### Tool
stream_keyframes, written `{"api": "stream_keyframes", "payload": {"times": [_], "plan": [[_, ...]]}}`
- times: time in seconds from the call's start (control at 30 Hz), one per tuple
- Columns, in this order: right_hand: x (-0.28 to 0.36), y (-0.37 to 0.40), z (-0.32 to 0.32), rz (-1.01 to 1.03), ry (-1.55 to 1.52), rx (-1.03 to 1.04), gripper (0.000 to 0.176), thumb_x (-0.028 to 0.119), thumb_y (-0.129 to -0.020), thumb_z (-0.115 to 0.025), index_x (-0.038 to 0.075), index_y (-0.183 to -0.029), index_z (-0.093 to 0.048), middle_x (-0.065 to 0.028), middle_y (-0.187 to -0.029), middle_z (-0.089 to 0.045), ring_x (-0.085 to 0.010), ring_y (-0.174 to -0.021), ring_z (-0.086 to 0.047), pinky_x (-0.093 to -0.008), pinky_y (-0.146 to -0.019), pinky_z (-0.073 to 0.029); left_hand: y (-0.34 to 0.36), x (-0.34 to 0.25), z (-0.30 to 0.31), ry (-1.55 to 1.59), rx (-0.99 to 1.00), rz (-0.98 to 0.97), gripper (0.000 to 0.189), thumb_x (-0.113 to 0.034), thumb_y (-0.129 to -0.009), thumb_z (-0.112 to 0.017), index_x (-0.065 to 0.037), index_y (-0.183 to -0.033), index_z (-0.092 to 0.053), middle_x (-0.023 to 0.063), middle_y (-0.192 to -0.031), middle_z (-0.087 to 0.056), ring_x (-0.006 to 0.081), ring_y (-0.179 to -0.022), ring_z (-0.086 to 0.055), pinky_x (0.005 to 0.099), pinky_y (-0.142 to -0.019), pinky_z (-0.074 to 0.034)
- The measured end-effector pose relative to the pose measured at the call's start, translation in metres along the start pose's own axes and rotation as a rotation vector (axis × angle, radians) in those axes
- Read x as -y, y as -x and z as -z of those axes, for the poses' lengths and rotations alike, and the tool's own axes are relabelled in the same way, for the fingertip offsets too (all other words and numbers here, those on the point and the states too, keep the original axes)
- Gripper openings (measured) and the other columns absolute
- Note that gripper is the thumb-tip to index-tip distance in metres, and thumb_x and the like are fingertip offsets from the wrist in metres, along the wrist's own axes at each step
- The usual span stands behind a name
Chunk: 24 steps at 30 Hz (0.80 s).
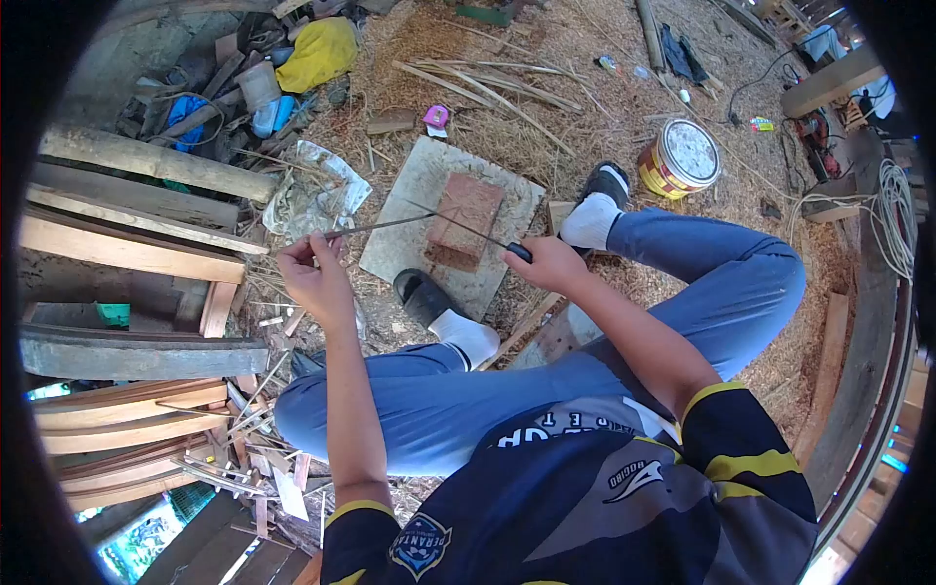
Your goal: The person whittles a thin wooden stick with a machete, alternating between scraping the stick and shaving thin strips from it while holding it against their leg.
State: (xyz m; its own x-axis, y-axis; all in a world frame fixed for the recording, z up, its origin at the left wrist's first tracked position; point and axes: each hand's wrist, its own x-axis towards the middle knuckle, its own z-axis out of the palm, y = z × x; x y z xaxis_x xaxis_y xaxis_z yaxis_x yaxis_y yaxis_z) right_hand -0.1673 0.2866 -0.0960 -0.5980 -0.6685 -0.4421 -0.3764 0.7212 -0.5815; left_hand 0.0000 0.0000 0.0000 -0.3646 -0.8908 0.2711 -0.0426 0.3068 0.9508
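Observation:
My left hand (317, 281) pinches one end of a thin dark strip (378, 226) between thumb and fingers, and the strip points right. My right hand (554, 265) is closed around the black handle of a thin-bladed knife (520, 253). Its narrow blade slants up and left, crossing the strip's far end in this view. Behind the crossing, a reddish rectangular block (475, 210) lies on a pale square slab (390, 244) on the ground, between my feet.
A paint bucket (680, 158) stands beyond my right foot. Long thin strips (497, 83) lie on the shavings ahead. Stacked planks (136, 239) line the left, near a crumpled plastic bag (317, 190). A yellow cloth (319, 54) lies at the upper left; coiled rope (892, 210) hangs right.

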Motion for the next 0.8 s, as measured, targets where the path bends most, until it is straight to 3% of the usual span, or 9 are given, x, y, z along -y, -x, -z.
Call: {"api": "stream_keyframes", "payload": {"times": [0.47,0.67,0.8], "plan": [[-0.032,-0.013,-0.012,-0.034,-0.063,-0.039,0.064,0.064,-0.094,-0.056,0.002,-0.09,-0.074,-0.0251,-0.087,-0.072,-0.0437,-0.088,-0.071,-0.0526,-0.081,-0.055,0.008,-0.007,-0.009,-0.043,0.006,-0.028,0.017,-0.004,-0.103,-0.061,0.006,-0.104,-0.047,0.0182,-0.1,-0.063,0.0205,-0.09,-0.071,0.0328,-0.081,-0.067],[0.008,0.007,0.007,0.052,0.002,-0.033,0.063,0.063,-0.094,-0.057,0.002,-0.09,-0.074,-0.0251,-0.088,-0.073,-0.0433,-0.088,-0.071,-0.053,-0.081,-0.055,0.0,0.001,-0.004,-0.052,-0.006,-0.029,0.018,-0.004,-0.103,-0.061,0.005,-0.104,-0.046,0.0182,-0.099,-0.063,0.0208,-0.09,-0.071,0.0332,-0.079,-0.067],[-0.009,-0.011,-0.008,-0.031,-0.015,-0.012,0.063,0.062,-0.094,-0.056,0.002,-0.092,-0.074,-0.0255,-0.089,-0.073,-0.0435,-0.089,-0.071,-0.0529,-0.081,-0.056,0.004,0.0,-0.001,-0.028,0.01,-0.038,0.019,-0.005,-0.103,-0.061,0.005,-0.103,-0.046,0.0186,-0.099,-0.062,0.021,-0.09,-0.071,0.0323,-0.079,-0.067]]}}
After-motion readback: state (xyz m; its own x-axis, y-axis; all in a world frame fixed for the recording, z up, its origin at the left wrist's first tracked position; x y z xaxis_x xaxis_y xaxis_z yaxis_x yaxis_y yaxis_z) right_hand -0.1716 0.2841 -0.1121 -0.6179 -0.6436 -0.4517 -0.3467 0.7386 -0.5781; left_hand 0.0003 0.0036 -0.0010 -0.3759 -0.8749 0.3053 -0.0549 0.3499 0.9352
